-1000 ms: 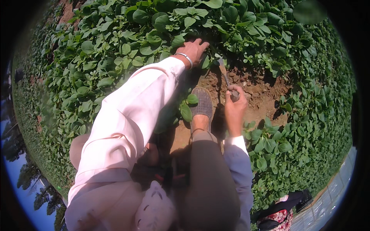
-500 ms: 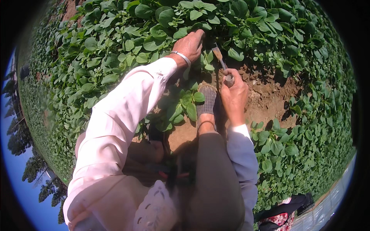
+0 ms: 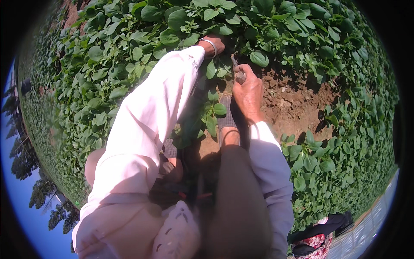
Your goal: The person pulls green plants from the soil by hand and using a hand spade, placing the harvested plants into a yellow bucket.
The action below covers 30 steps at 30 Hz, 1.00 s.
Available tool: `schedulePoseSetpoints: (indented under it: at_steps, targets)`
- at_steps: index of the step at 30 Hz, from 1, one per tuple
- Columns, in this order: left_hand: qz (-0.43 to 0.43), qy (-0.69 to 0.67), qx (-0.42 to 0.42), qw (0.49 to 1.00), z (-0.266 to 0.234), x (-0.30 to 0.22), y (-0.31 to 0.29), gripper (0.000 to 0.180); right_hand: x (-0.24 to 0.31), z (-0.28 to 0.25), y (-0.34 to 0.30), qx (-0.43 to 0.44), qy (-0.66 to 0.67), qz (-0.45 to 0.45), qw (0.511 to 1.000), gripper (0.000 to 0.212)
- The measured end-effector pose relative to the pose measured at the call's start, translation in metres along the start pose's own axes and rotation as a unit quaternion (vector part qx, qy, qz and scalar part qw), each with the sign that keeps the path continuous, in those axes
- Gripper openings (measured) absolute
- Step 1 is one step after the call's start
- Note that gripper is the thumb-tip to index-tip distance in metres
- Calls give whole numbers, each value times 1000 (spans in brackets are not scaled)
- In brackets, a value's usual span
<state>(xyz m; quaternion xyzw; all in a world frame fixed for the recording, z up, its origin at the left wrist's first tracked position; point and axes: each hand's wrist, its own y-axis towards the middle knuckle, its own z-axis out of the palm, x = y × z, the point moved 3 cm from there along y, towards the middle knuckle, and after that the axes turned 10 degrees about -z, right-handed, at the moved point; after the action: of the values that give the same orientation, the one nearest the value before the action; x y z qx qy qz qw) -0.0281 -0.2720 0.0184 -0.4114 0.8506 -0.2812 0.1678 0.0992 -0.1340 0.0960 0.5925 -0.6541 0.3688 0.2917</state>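
Note:
My left hand (image 3: 216, 45), with a pale bracelet at the wrist, reaches under the broad green leaves (image 3: 177, 20) at the top middle. Its fingers are hidden among the foliage, so what they touch does not show. To the right of it, my right hand (image 3: 249, 94) is closed round the handle of a narrow-bladed hand tool (image 3: 234, 61). The handle's rounded end sticks out by the thumb. The tool points away from me into the plants, and its blade is out of sight under them. A small leafy plant (image 3: 212, 113) stands between my arms, beside my shoe.
My right foot in a dark checked shoe (image 3: 227, 111) stands close below my hands. Bare broken soil (image 3: 293, 103) lies to the right. Dense leafy plants (image 3: 345, 142) surround it. A dark bundle with a red patterned cloth (image 3: 317, 241) lies at the lower right.
My left hand has gone deeper under the leaves, hiding its fingers. My right hand has moved slightly left and away from me; the tool's blade, visible before, is now hidden in the plants.

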Motion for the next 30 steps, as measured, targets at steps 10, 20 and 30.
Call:
schedulePoseSetpoints:
  at_steps: [10, 20, 30]
  targets:
    - [-190, -371, -96, 904, -25, -2, -2, 49, -1, -35, -63, -101, 97, 51, 989, 11]
    - [-63, -379, -162, 909, 0, -21, -5, 42, -36, -33, -34, -135, 166, 91, 972, 7]
    - [-132, -317, -230, 910, -12, -34, 51, 29, -26, -11, -4, -167, 83, 50, 981, 10]
